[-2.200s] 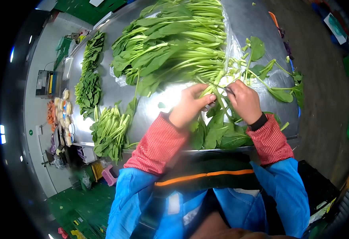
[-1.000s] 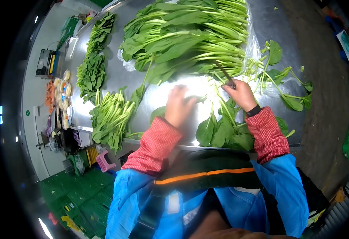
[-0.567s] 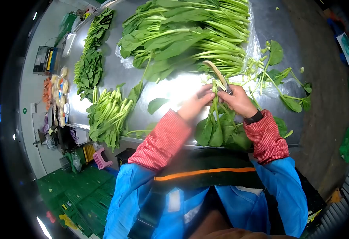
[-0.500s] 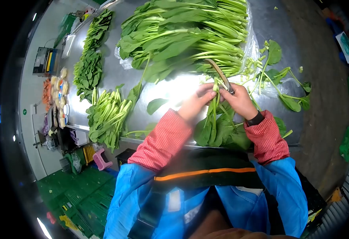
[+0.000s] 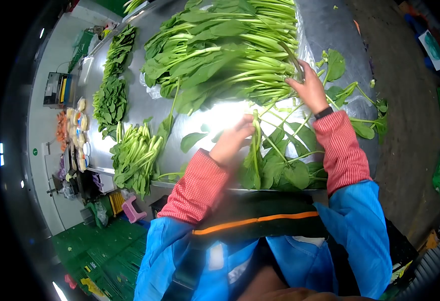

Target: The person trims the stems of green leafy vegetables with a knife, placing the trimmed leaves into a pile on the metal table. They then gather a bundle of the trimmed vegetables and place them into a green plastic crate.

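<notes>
My left hand (image 5: pixel 234 139) is closed round the upper stem end of some leafy greens (image 5: pixel 254 159), whose leaves hang toward the table's near edge. Up and to the right, my right hand (image 5: pixel 309 88) has the curved knife (image 5: pixel 291 56) in it, and its fingers reach to the cut stem ends of the large pile of greens (image 5: pixel 230 45). Loose leafy stalks (image 5: pixel 296 173) lie spread between my hands and the near edge. The knife's handle is mostly hidden by my fingers.
The metal table (image 5: pixel 155 108) carries a bundle of greens (image 5: pixel 137 155) and a long leafy row (image 5: pixel 112 88) at left. Trimmed stalks (image 5: pixel 363 128) lie at right. A pink stool (image 5: pixel 133 209) and green crates (image 5: pixel 99 256) stand at lower left.
My right hand has moved up and right with the knife, away from my left hand, to the big pile. My left hand has shifted slightly left and down with the greens.
</notes>
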Motion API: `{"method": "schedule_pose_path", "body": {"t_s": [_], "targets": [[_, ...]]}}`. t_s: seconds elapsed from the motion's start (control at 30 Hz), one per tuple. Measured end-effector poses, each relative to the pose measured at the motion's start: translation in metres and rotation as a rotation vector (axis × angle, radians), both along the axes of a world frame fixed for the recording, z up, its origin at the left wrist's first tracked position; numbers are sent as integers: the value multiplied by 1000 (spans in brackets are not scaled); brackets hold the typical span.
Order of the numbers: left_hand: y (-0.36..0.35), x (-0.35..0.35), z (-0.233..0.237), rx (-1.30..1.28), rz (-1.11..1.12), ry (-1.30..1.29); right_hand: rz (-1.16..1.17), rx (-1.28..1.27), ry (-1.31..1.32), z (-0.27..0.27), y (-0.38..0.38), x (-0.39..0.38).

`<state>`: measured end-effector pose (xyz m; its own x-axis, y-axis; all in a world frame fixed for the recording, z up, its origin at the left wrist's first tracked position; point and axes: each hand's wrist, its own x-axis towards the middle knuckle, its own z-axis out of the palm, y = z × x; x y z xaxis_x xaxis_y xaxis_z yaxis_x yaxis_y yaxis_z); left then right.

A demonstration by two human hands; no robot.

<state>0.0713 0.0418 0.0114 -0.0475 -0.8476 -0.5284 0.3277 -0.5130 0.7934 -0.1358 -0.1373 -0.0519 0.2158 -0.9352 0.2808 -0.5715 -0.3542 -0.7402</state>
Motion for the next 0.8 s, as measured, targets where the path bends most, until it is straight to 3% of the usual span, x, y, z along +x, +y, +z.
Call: {"method": "schedule_pose_path", "body": {"t_s": [0.1,0.13,0.23,0.27,0.4,0.5,0.67,0.8], "targets": [[-2,-4,6,-23,74,237,6,247,350,2,-22,13],[-3,-3,8,-52,72,323,-14,196,318,-7,-25,15],[-3,5,19,-16,62,-315,104,25,40,1,-11,8],[-4,7,26,-66,14,-444,78,128,19,14,4,4],[-10,-2,34,-462,3,-696,93,46,-101,58,40,-10],[-15,-16,45,-524,-50,-679,108,-5,-16,69,37,-11],[-7,-39,40,-613,-194,-828,6,72,262,14,11,14],[5,-36,41,-670,-245,-901,-7,15,166,-12,-2,19]]}}
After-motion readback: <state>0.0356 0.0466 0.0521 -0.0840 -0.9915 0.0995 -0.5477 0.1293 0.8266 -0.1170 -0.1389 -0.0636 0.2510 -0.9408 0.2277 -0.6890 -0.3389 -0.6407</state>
